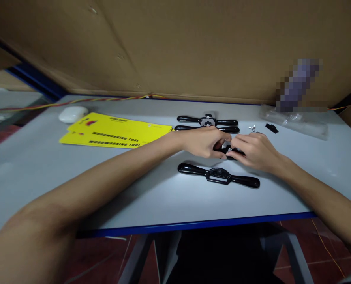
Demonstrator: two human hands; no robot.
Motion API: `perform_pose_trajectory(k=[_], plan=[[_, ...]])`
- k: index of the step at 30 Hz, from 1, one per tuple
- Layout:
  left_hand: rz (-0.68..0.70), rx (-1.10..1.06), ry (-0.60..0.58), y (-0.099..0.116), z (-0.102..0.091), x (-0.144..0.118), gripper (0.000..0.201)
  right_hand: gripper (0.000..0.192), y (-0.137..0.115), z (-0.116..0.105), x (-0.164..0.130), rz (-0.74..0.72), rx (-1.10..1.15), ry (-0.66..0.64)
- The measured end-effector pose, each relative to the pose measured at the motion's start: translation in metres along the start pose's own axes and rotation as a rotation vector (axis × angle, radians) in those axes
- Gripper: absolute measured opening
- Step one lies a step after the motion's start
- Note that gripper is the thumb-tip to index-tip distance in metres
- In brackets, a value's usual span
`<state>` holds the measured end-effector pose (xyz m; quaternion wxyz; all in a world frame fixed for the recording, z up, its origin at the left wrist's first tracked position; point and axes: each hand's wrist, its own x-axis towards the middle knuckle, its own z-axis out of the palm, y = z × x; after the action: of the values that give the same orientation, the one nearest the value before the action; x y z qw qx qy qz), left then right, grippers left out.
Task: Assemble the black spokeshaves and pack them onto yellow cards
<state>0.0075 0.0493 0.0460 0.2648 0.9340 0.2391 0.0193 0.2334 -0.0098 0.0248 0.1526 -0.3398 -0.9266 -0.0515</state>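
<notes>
"WOODWORKING TOOL" on yellow flat cards (113, 134); both hands, left (203, 142) & right (256, 152), closed on small black metal tool (229, 150), black two-handled spokeshave (218, 175) nr on grey surface (74, 185)

Both hands (231, 148) on a black spokeshave (229, 151)

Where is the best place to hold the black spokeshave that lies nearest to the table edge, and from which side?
Probably by one slim handle of the spokeshave, for example the left one, coming from above. It lies flat on the table, apart from both hands, and its handles taper out from a wider, open middle, so fingers could close around a handle more easily there.
</notes>
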Motion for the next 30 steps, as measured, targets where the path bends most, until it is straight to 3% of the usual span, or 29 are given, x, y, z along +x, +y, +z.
perform_pose_trajectory(k=[5,10,16,19,23,30], plan=[[0.030,0.134,0.021,0.004,0.002,0.000,0.020,0.035,-0.003,0.000,0.002,0.003,-0.018,0.013],[0.032,0.254,0.035,0.007,0.005,0.001,0.029,0.045,-0.008,0.003,0.005,0.051,-0.032,0.026],[0.017,0.233,0.021,0.008,0.003,-0.001,0.027,0.035,-0.006,-0.004,0.004,0.154,0.080,-0.048],[0.022,0.203,0.031,0.006,0.003,-0.001,0.028,0.021,0.002,-0.011,0.001,0.106,0.163,-0.073],[0.051,0.135,0.030,0.004,0.002,0.000,0.025,0.030,0.008,-0.016,-0.003,0.024,0.193,-0.073],[0.067,0.104,0.038,0.003,0.002,0.000,0.023,0.025,0.015,-0.015,-0.003,-0.018,0.192,-0.088]])
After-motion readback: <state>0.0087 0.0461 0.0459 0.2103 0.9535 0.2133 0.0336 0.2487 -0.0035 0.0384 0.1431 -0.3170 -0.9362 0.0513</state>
